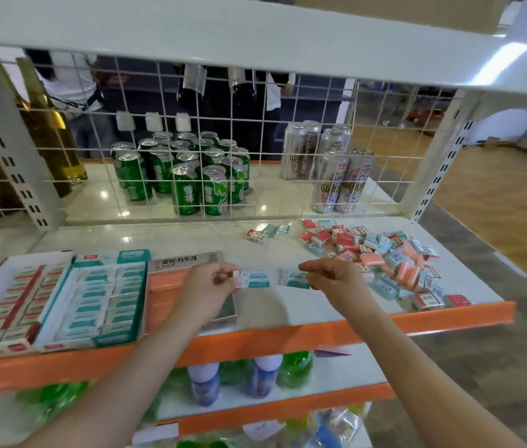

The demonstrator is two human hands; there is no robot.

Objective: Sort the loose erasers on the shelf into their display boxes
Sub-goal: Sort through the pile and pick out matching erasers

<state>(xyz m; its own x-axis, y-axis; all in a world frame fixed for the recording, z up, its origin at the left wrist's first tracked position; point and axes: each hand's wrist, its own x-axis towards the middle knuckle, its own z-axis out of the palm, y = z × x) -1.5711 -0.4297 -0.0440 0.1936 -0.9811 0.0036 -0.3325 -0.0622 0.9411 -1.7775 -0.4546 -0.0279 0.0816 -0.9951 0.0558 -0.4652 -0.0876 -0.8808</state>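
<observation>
My left hand (207, 286) pinches a teal-and-white eraser (255, 279) above the shelf's middle. My right hand (333, 279) pinches a second teal-and-white eraser (292, 278), end to end with the first. Three display boxes stand at the left: a red-and-white box (13, 302), a teal box (100, 299) full of teal erasers, and an orange box (165, 286) partly hidden by my left hand. A pile of loose erasers (394, 263), red, teal and orange, lies at the right. A few more loose erasers (265, 233) lie near the back.
The white shelf (191, 240) has an orange front edge (255, 341). A wire grid (255, 150) backs it, with green cans (187, 176) and silver cans (336, 169) behind. Bottles (233, 379) stand on the shelf below. A shelf overhangs above.
</observation>
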